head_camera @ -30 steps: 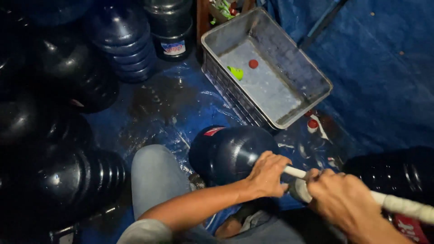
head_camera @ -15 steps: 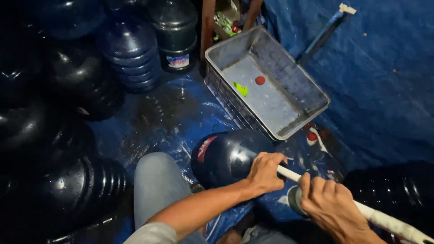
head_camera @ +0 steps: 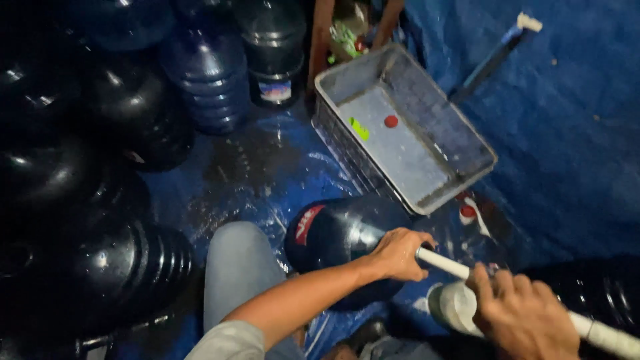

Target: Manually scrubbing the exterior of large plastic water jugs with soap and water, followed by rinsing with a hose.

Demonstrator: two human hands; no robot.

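A large dark blue water jug [head_camera: 337, 237] lies on its side on the wet blue floor, next to my grey-clad knee [head_camera: 240, 267]. My left hand [head_camera: 399, 253] rests at the jug's neck end and grips the front of a white pipe [head_camera: 443, 263]. My right hand [head_camera: 523, 319] holds the same pipe further back, above a grey round fitting [head_camera: 453, 307]. The pipe runs off toward the lower right corner.
A grey plastic crate [head_camera: 467, 143] holding a red cap [head_camera: 391, 121] and a green scrap [head_camera: 360, 129] stands beyond the jug. Several dark water jugs [head_camera: 207, 80] crowd the left and top. A blue tarp [head_camera: 573, 133] covers the right; red caps [head_camera: 468, 212] lie near the crate.
The view has shifted down and left. My right hand has slid back along the pipe toward the lower right. My left hand stays on the pipe at the jug.
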